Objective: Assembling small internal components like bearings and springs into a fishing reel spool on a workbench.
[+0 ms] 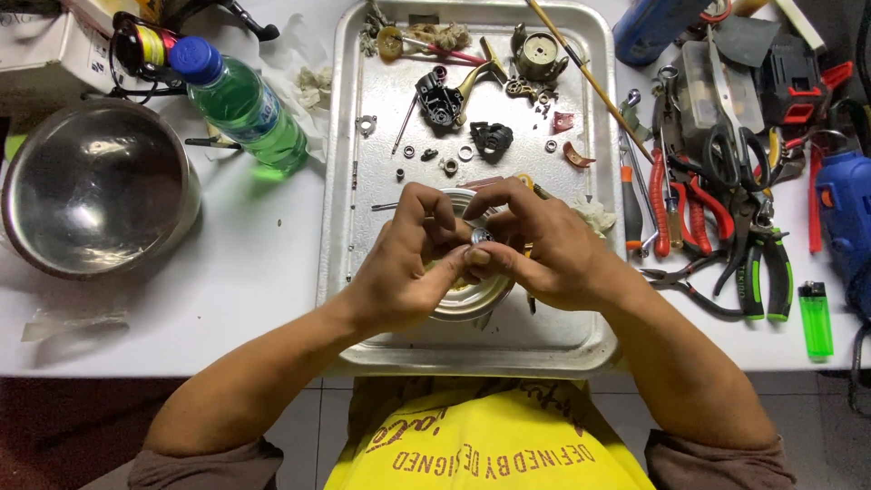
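Observation:
My left hand (410, 263) and my right hand (543, 245) meet over a small round tin (472, 304) on the metal tray (363, 181). Between the fingertips of both hands sits a small round metal part (480, 236), like a bearing. Farther back on the tray lie black mechanism pieces (441, 98), a second black piece (493, 137), a round metal housing (537, 56), small washers and screws (451, 165). The tin's inside is mostly hidden by my hands.
A steel bowl (95, 186) stands at the left, with a green bottle (240, 104) behind it. Right of the tray lie pliers (689, 213), scissors (730, 150), a screwdriver (632, 204), a green lighter (815, 318) and a blue tool (844, 218). A thin stick (590, 77) crosses the tray corner.

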